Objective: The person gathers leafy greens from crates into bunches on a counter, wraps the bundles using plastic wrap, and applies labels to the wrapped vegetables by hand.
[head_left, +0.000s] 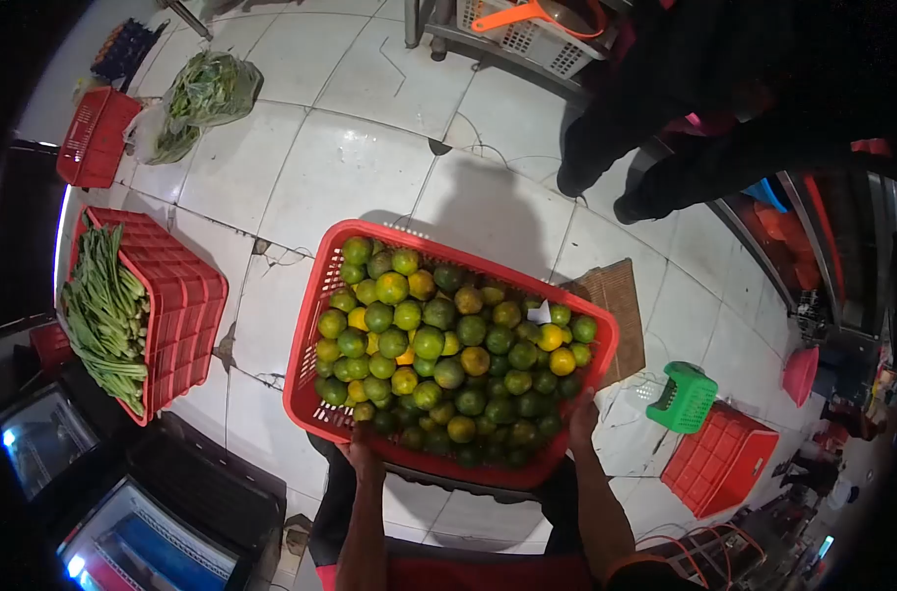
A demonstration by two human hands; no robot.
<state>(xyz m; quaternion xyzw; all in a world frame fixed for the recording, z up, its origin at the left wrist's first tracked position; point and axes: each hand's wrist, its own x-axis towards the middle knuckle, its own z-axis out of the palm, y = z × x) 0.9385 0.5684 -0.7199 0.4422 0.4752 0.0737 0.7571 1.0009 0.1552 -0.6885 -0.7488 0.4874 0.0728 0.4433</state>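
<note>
While fruit [429, 343] fills the basket [297, 379], both hands [365, 451] [583, 426] (curled) clasp it.

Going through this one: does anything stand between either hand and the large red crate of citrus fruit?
Nothing visible does. The left hand meets the red crate at its near left side, the right hand at its near right corner. The citrus fruit lies inside.
</note>
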